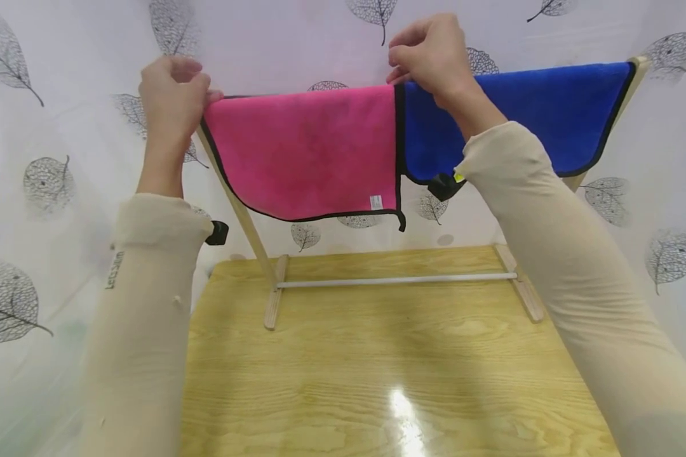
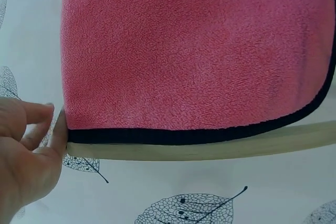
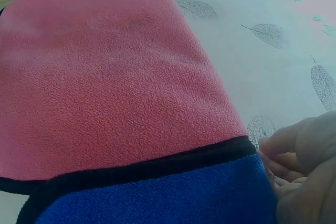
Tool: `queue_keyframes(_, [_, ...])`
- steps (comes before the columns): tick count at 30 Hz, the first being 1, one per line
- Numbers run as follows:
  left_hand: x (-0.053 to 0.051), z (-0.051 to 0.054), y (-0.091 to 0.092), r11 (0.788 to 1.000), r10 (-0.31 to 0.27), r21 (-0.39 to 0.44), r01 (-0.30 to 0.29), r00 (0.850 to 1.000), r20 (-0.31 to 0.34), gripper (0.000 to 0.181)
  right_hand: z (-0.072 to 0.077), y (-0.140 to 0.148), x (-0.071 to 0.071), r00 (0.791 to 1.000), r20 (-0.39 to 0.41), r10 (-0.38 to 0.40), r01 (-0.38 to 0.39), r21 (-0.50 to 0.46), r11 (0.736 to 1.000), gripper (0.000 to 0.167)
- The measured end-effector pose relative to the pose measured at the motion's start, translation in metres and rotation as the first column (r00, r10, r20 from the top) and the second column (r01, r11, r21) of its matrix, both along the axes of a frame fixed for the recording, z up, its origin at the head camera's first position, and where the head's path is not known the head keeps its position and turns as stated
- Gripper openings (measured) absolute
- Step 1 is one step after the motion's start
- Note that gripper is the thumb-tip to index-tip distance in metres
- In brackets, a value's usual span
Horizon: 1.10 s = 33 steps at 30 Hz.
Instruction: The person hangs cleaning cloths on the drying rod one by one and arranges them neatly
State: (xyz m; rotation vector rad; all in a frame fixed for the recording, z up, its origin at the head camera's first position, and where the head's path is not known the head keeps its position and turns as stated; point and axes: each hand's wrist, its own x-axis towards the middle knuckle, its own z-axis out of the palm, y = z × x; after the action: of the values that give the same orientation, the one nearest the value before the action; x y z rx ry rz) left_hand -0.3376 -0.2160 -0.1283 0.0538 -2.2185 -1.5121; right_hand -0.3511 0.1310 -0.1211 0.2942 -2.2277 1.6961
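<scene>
A pink towel (image 1: 309, 152) with black edging and a small white label hangs folded over the top of a wooden rack, left of a blue towel (image 1: 537, 114) with the same edging. My left hand (image 1: 174, 92) touches the pink towel's upper left corner; in the left wrist view, fingertips meet the fold beside the rack's post. Near the top seam where the two towels meet is my right hand (image 1: 434, 54), fingers loosely bent, lower fingertips against the edge. The right wrist view shows that hand (image 3: 310, 166) beside the fold, its contact partly hidden.
The rack's slanted wooden post (image 1: 246, 222) and foot (image 1: 274, 298) stand on a wood-grain table (image 1: 349, 368). A white rod (image 1: 394, 280) joins the feet low down. Behind hangs a pale leaf-patterned sheet (image 1: 51, 127).
</scene>
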Motion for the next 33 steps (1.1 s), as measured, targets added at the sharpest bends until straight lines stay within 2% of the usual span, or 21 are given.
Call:
queue_keyframes(4, [0.000,-0.004,-0.001,0.987,-0.017,-0.157,0.019,1.000,0.010,0.037,-0.004,0.002,0.003,0.999,-0.050,-0.007,0.014,0.156,0.988,0.033])
queue_keyframes(7, [0.002,-0.006,-0.002,0.961,-0.038,-0.273,0.043,0.999,0.024,0.040,-0.005,0.004,0.004,0.996,-0.086,0.027,-0.002,0.278,0.961,0.033])
queue_keyframes(10, [0.005,-0.004,-0.003,0.927,-0.080,-0.361,0.100,0.994,0.070,0.043,-0.005,0.007,0.005,0.990,-0.100,0.097,-0.056,0.350,0.935,0.031])
queue_keyframes(13, [0.008,-0.001,-0.004,0.867,-0.138,-0.462,0.186,0.981,0.136,0.045,-0.004,0.009,0.006,0.980,-0.100,0.172,-0.116,0.414,0.903,0.029])
queue_keyframes(15, [0.009,0.000,-0.004,0.807,-0.174,-0.540,0.238,0.970,0.169,0.047,-0.004,0.009,0.007,0.974,-0.100,0.206,-0.131,0.493,0.860,0.029])
queue_keyframes(18, [0.008,-0.001,-0.002,0.744,-0.190,-0.610,0.272,0.962,0.196,0.049,-0.005,0.007,0.008,0.965,-0.113,0.236,-0.124,0.596,0.793,0.029])
queue_keyframes(21, [0.007,-0.002,0.001,0.715,-0.177,-0.654,0.247,0.969,0.172,0.046,-0.007,0.005,0.009,0.961,-0.132,0.243,-0.097,0.661,0.744,0.028])
queue_keyframes(23, [0.007,-0.003,0.002,0.706,-0.170,-0.669,0.232,0.973,0.159,0.043,-0.008,0.004,0.009,0.961,-0.139,0.238,-0.084,0.676,0.732,0.028])
queue_keyframes(25, [0.007,-0.002,0.004,0.687,-0.176,-0.691,0.225,0.974,0.143,0.041,-0.008,0.004,0.008,0.964,-0.141,0.227,-0.069,0.690,0.720,0.029])
queue_keyframes(29, [0.007,-0.001,0.005,0.657,-0.183,-0.717,0.231,0.972,0.146,0.041,-0.007,0.004,0.006,0.962,-0.157,0.222,-0.042,0.720,0.693,0.032])
queue_keyframes(32, [0.007,0.000,0.008,0.603,-0.177,-0.768,0.216,0.975,0.136,0.041,-0.007,0.005,0.005,0.957,-0.177,0.228,-0.024,0.740,0.672,0.032])
queue_keyframes(33, [0.007,-0.001,0.009,0.578,-0.185,-0.791,0.200,0.976,0.112,0.041,-0.007,0.005,0.005,0.957,-0.181,0.227,-0.018,0.746,0.666,0.032])
